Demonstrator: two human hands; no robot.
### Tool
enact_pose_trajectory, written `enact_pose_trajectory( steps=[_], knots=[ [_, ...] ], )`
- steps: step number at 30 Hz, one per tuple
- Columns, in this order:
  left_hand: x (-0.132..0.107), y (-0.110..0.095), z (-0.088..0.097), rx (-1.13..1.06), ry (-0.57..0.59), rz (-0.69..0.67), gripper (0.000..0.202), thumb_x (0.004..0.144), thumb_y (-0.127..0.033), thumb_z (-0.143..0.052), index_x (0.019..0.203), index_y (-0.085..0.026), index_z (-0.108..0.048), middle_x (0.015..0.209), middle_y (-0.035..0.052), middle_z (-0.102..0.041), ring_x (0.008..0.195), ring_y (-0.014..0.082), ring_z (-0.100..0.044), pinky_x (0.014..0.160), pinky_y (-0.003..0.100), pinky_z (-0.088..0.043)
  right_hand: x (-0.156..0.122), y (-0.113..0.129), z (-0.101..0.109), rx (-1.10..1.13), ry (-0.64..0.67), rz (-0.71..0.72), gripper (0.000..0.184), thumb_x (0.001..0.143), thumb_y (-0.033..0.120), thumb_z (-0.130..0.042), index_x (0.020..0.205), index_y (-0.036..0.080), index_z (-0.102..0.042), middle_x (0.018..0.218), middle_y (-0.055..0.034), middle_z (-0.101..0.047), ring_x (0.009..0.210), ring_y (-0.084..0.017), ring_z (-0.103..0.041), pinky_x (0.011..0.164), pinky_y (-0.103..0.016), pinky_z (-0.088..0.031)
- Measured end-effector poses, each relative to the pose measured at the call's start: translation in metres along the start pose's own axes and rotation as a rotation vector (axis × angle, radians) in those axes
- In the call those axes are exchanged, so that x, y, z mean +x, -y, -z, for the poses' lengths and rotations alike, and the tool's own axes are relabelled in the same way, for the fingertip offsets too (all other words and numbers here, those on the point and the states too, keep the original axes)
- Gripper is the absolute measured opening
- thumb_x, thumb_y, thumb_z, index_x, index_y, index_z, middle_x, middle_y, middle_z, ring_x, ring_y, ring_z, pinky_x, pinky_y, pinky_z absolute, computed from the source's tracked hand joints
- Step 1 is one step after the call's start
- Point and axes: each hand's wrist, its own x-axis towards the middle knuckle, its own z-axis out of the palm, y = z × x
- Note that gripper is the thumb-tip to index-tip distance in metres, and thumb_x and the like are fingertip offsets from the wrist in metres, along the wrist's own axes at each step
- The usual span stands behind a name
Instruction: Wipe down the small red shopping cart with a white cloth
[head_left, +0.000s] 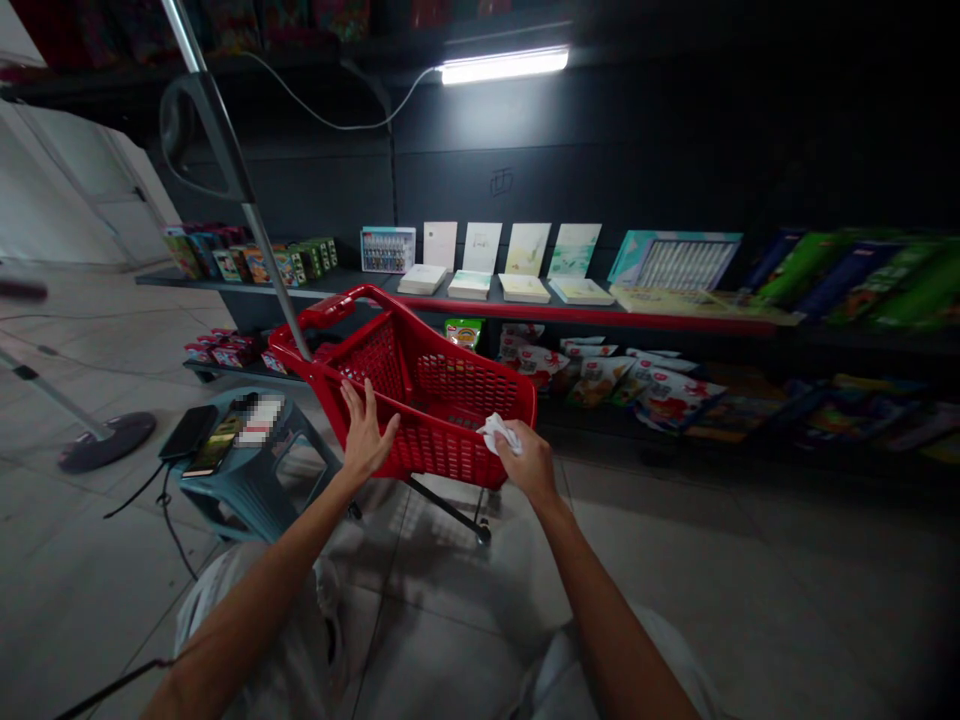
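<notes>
Two hands at one red basket [450,455], which stands on its wheeled frame on the floor between our knees and the shelf [637,322]. Our left hand [365,432] lies open and flat against its near wall. Our right hand [529,462] is closed around one white cloth [498,432] at the rim. We judge this a wiping step. A further stroke calls for the left palm bracing the basket while the cloth presses on the mesh. Beside it, one stool [247,490] carries two phones [187,430]. Four booklet stacks [523,288] sit on the shelf.
</notes>
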Motion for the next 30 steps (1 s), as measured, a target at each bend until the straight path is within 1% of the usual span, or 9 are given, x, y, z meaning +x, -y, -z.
enact_pose_trajectory(
  steps=[5, 8, 11, 16, 20, 23, 27, 30],
  knots=[
    [-0.006, -0.003, -0.005, -0.140, 0.116, 0.118, 0.101, 0.095, -0.064, -0.055, 0.167, -0.028, 0.006, 0.171, 0.0087, 0.027, 0.159, 0.0326, 0.018, 0.129, 0.059, -0.006, -0.004, 0.011, -0.008, 0.005, 0.025, 0.023, 0.027, 0.096, 0.040, -0.053, 0.103, 0.019, -0.069, 0.090, -0.0062, -0.073, 0.076, -0.019, -0.064, 0.073, -0.027, -0.045],
    [-0.006, -0.004, -0.007, -0.210, 0.148, 0.162, 0.103, 0.094, -0.066, -0.056, 0.166, -0.031, 0.008, 0.171, 0.0088, 0.027, 0.159, 0.0329, 0.017, 0.129, 0.060, -0.005, -0.004, 0.015, -0.011, 0.011, 0.041, 0.017, 0.026, 0.096, 0.039, -0.053, 0.102, 0.019, -0.069, 0.091, -0.0059, -0.073, 0.075, -0.018, -0.064, 0.073, -0.027, -0.044],
    [-0.004, 0.000, -0.005, -0.201, 0.173, 0.176, 0.105, 0.094, -0.067, -0.055, 0.166, -0.029, 0.010, 0.170, 0.0109, 0.028, 0.158, 0.0325, 0.018, 0.129, 0.059, -0.003, -0.003, 0.019, -0.011, 0.037, 0.087, 0.000, 0.023, 0.095, 0.038, -0.055, 0.099, 0.020, -0.068, 0.088, -0.0046, -0.072, 0.075, -0.018, -0.064, 0.072, -0.027, -0.044],
    [0.000, 0.008, -0.003, -0.181, 0.169, 0.156, 0.106, 0.094, -0.068, -0.055, 0.166, -0.028, 0.011, 0.171, 0.0119, 0.025, 0.159, 0.0309, 0.019, 0.129, 0.056, -0.002, -0.001, 0.031, -0.009, 0.052, 0.161, -0.012, 0.020, 0.093, 0.038, -0.056, 0.091, 0.021, -0.067, 0.084, -0.0027, -0.071, 0.074, -0.017, -0.063, 0.070, -0.025, -0.042],
    [0.005, 0.012, 0.002, -0.194, 0.183, 0.156, 0.105, 0.094, -0.068, -0.054, 0.166, -0.026, 0.012, 0.172, 0.0140, 0.023, 0.159, 0.0297, 0.017, 0.130, 0.055, -0.003, -0.002, 0.043, -0.008, 0.050, 0.206, 0.019, 0.022, 0.095, 0.039, -0.054, 0.089, 0.022, -0.067, 0.080, -0.0022, -0.069, 0.070, -0.016, -0.061, 0.067, -0.025, -0.041],
    [0.006, 0.012, 0.005, -0.198, 0.179, 0.164, 0.106, 0.094, -0.068, -0.055, 0.166, -0.025, 0.010, 0.173, 0.0155, 0.019, 0.160, 0.0299, 0.014, 0.130, 0.055, -0.005, -0.006, 0.051, -0.010, 0.042, 0.244, 0.061, 0.025, 0.097, 0.041, -0.053, 0.094, 0.022, -0.068, 0.086, -0.0036, -0.072, 0.074, -0.017, -0.064, 0.069, -0.025, -0.043],
    [0.000, 0.006, 0.004, -0.204, 0.167, 0.168, 0.109, 0.093, -0.067, -0.057, 0.166, -0.023, 0.010, 0.173, 0.0168, 0.016, 0.160, 0.0308, 0.010, 0.130, 0.055, -0.010, -0.015, 0.065, -0.014, 0.051, 0.288, 0.083, 0.025, 0.099, 0.042, -0.053, 0.104, 0.023, -0.069, 0.098, -0.0055, -0.075, 0.085, -0.020, -0.069, 0.077, -0.027, -0.047],
    [-0.005, 0.000, 0.002, -0.181, 0.141, 0.191, 0.113, 0.092, -0.068, -0.058, 0.166, -0.017, 0.011, 0.172, 0.0199, 0.017, 0.160, 0.0334, 0.008, 0.130, 0.056, -0.015, -0.020, 0.077, -0.016, 0.043, 0.337, 0.090, 0.026, 0.100, 0.042, -0.053, 0.107, 0.023, -0.070, 0.098, -0.0057, -0.076, 0.086, -0.020, -0.070, 0.077, -0.026, -0.047]
  ],
)
